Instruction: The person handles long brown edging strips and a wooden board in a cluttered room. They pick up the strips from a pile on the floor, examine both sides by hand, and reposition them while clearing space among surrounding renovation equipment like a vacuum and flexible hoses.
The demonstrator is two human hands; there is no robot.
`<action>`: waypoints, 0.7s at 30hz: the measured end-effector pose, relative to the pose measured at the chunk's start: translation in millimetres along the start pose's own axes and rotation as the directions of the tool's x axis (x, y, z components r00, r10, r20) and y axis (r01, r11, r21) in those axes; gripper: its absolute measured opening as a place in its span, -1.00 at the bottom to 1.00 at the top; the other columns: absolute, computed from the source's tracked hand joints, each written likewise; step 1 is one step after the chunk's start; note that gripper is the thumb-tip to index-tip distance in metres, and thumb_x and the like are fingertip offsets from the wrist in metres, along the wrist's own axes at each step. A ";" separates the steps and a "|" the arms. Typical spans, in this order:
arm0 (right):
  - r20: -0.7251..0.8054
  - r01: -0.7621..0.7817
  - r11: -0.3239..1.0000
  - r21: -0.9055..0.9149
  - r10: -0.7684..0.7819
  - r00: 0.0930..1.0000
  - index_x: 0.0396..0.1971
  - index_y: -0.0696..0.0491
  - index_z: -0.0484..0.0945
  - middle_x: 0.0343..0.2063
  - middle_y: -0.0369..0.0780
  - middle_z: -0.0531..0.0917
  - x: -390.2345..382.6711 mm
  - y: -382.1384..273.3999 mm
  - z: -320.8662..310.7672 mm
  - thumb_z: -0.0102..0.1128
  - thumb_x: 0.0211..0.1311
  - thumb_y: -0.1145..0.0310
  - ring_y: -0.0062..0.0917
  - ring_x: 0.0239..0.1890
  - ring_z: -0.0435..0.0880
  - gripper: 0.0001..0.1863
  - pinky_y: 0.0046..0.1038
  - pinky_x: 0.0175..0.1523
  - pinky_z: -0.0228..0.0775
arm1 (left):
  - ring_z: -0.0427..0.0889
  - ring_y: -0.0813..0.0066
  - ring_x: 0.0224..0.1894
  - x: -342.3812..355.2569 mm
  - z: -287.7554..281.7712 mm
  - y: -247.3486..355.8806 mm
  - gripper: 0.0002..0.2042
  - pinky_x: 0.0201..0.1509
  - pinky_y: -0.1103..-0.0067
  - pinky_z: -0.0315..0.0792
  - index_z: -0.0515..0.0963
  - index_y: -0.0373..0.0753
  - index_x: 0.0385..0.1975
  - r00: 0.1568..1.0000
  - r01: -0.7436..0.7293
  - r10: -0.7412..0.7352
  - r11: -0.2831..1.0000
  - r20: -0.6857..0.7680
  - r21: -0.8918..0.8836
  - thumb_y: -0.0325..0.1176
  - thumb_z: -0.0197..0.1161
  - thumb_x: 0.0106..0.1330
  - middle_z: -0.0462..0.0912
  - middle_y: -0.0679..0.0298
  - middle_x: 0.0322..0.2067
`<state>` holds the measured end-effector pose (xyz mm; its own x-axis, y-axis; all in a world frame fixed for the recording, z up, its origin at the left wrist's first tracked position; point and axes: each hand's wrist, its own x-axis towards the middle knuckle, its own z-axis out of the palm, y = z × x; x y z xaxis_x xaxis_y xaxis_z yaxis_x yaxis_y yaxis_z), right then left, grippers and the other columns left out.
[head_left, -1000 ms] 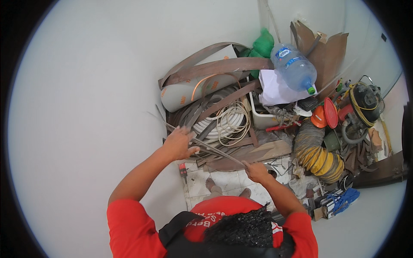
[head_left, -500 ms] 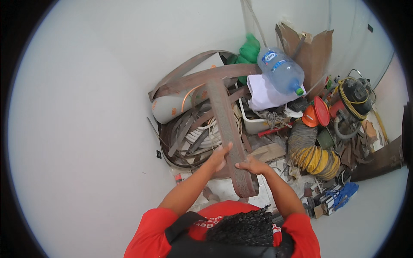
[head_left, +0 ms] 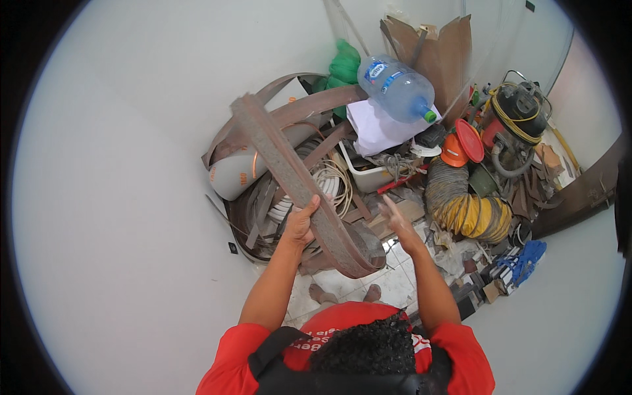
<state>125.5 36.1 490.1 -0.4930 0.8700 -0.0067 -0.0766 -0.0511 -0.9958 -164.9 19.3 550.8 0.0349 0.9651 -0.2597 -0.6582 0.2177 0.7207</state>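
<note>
My left hand point(head_left: 300, 226) is closed round a long brown strip point(head_left: 280, 164) with a rough grey face, its thumb lying over the edge. The strip slants from upper left to lower right and curls round at its lower end above the floor. To the right of it, my right hand point(head_left: 399, 221) is off the strip, with its fingers stretched out and slightly blurred. Behind the strip lie a coil of white hose point(head_left: 282, 209), a grey roll with orange marks point(head_left: 238, 172) and another bent brown strip point(head_left: 316, 105).
A large clear water bottle point(head_left: 398, 89) lies on white sheeting over a white bin point(head_left: 370, 176). At right are an orange helmet point(head_left: 453, 153), a yellow-grey flexible duct point(head_left: 471, 214) and a vacuum cleaner point(head_left: 517, 115). White wall point(head_left: 125, 197) stands close at left.
My right hand has let go of the strip and moved up and right. The strip's upper end has swung left in my left hand. The view has shifted a little.
</note>
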 end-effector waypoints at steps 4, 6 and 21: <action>0.209 0.030 0.998 -0.046 -0.020 0.978 0.52 0.09 -0.18 0.48 0.04 0.04 -43.2 28.0 23.4 0.40 -0.09 -0.36 -0.20 0.54 -0.05 0.36 -0.26 0.53 -0.18 | 0.63 0.27 -0.13 -6.8 -8.7 13.7 -0.56 0.00 0.27 0.59 0.46 -0.33 0.05 0.993 -0.093 0.092 0.996 -0.072 -0.008 -0.23 0.40 0.30 0.62 0.15 -0.17; 0.056 -0.041 0.996 0.079 0.037 0.998 0.52 0.10 -0.17 0.49 0.06 0.00 -53.5 39.7 46.0 0.54 -0.20 -0.24 -0.20 0.55 -0.08 0.41 -0.27 0.54 -0.20 | 0.61 0.26 -0.10 -9.5 -12.9 13.4 -0.55 0.02 0.26 0.58 0.44 -0.32 0.08 0.993 -0.088 0.085 0.996 -0.081 -0.029 -0.24 0.41 0.30 0.60 0.12 -0.11; -0.142 -0.109 0.959 0.263 0.151 0.978 0.29 0.28 0.34 0.08 -0.09 0.59 -62.3 40.2 86.5 0.64 -0.10 0.20 -0.41 0.11 0.57 -0.04 -0.43 0.23 0.37 | 0.55 0.21 0.02 -22.3 -36.9 5.5 -0.53 0.11 0.17 0.53 0.39 -0.30 0.15 0.973 -0.144 0.147 0.989 -0.177 0.033 -0.27 0.38 0.33 0.56 0.05 0.05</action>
<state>78.2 -62.6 458.4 -0.3706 0.9132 -0.1695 -0.2474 -0.2730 -0.9297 -197.1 -6.4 536.9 -0.1961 0.9454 -0.2602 -0.6315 0.0812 0.7711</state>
